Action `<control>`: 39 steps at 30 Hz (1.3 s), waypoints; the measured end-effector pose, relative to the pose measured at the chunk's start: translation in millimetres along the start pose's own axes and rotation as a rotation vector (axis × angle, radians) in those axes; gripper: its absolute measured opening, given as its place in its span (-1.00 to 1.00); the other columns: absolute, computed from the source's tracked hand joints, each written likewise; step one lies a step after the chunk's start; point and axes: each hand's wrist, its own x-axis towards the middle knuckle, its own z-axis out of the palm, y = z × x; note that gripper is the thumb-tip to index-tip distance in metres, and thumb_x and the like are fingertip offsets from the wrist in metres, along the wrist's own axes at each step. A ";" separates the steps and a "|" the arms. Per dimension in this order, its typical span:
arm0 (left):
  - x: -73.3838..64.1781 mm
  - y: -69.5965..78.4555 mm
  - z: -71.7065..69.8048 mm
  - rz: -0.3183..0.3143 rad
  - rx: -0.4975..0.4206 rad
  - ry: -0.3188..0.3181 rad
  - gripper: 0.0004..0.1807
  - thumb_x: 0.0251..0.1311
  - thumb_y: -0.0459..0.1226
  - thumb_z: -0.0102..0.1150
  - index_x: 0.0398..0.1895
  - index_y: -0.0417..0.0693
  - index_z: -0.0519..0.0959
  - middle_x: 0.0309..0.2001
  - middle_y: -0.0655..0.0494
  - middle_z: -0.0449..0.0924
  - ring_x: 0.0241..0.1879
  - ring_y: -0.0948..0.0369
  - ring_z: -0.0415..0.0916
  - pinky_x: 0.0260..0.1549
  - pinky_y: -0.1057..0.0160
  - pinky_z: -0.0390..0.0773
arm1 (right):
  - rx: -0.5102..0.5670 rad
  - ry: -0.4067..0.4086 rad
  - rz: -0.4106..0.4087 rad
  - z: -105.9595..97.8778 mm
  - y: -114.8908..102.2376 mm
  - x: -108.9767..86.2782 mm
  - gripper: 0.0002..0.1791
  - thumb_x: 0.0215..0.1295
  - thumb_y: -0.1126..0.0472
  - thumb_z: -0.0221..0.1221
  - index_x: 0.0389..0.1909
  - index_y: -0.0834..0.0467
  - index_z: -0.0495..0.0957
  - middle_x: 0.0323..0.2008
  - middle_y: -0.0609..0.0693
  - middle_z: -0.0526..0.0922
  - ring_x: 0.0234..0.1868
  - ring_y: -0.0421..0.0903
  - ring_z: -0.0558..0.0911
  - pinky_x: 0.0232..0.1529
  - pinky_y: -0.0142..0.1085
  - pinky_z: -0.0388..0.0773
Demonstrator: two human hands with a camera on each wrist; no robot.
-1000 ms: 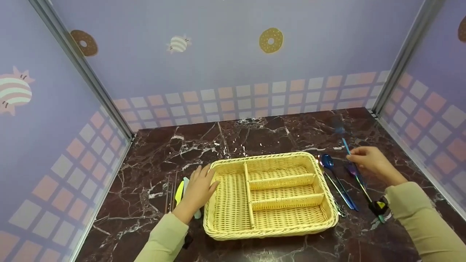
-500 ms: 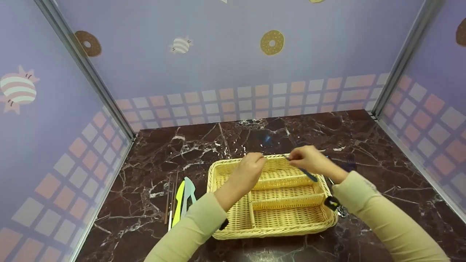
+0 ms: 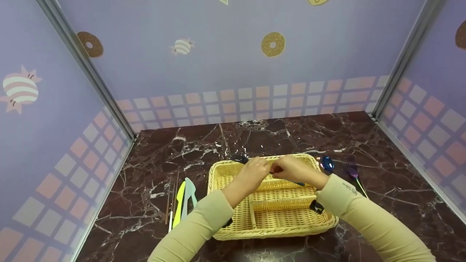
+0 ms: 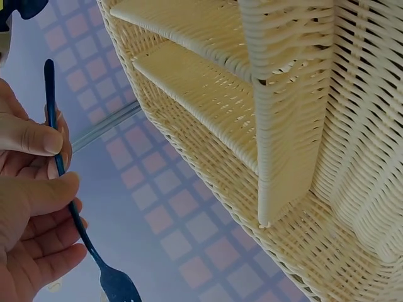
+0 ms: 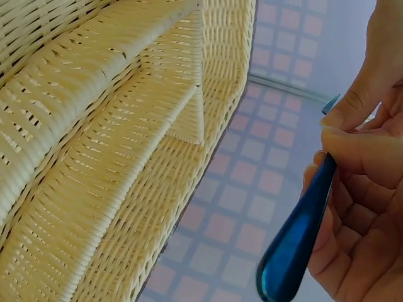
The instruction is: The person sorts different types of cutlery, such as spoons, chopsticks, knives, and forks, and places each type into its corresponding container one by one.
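Note:
Both hands hold a dark blue metal fork (image 4: 75, 217) above the far part of a yellow wicker basket (image 3: 233, 233). In the head view my left hand (image 3: 251, 174) is nearer its tines, which point left, and my right hand (image 3: 293, 170) pinches its handle. The left wrist view shows the left thumb and fingers (image 4: 38, 220) gripping the neck side, just beside the right hand (image 4: 28, 135). The fork's wide handle end (image 5: 299, 233) sticks out past my right hand (image 5: 371, 226) in the right wrist view. The hands hide the fork's middle in the head view.
Dividers (image 3: 284, 201) split the basket into several compartments. Left of it lie brown chopsticks (image 3: 169, 200), a yellow plastic knife (image 3: 179, 203) and pale blue plastic knives (image 3: 188, 193). At the right are a blue spoon (image 3: 327, 163) and a purple fork (image 3: 352, 173). Patterned walls enclose the marble-look table (image 3: 153, 153).
My right hand has brought the blue fork left from the table's right side to over the basket. My left hand has left the basket's left rim and taken hold of the fork.

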 end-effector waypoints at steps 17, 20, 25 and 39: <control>-36.6 -50.4 18.1 -0.791 -0.922 -0.165 -0.94 -0.11 -0.39 0.29 -0.59 -0.25 0.63 -0.62 0.06 0.58 -0.64 0.29 0.39 -0.56 0.34 0.49 | -0.065 0.363 0.194 -37.4 59.4 -49.3 -0.73 0.24 0.22 0.13 -0.17 0.37 0.54 -0.23 0.23 0.57 -0.21 0.15 0.56 -0.15 0.01 0.49; -44.2 -50.8 27.6 -1.019 -1.066 -0.251 -0.88 -0.17 -0.44 0.28 -0.72 -0.24 0.54 -0.75 0.10 0.49 -0.75 0.34 0.38 -0.62 0.31 0.56 | -0.067 0.347 0.232 -39.4 71.2 -62.3 -0.73 0.26 0.23 0.10 -0.17 0.37 0.54 -0.25 0.23 0.56 -0.27 0.12 0.56 -0.23 0.00 0.50; -52.4 -41.3 44.1 -1.163 -1.170 -0.539 -0.77 -0.12 -0.52 0.17 -0.80 -0.20 0.43 -0.84 0.06 0.41 -0.84 0.26 0.39 -0.54 0.16 0.62 | -0.055 0.290 0.260 -39.6 77.7 -72.9 -0.71 0.28 0.23 0.08 -0.13 0.38 0.52 -0.25 0.24 0.56 -0.28 0.10 0.56 -0.24 0.01 0.50; -45.2 -18.9 68.7 -1.115 -1.018 -0.929 -0.88 0.07 -0.47 0.14 -0.54 -0.40 0.58 -0.51 -0.23 0.63 -0.55 0.04 0.62 -0.44 0.17 0.63 | -0.043 0.274 0.214 -34.4 84.4 -74.0 -0.76 0.23 0.28 0.12 -0.16 0.37 0.54 -0.35 0.17 0.60 -0.34 0.04 0.56 -0.29 -0.04 0.50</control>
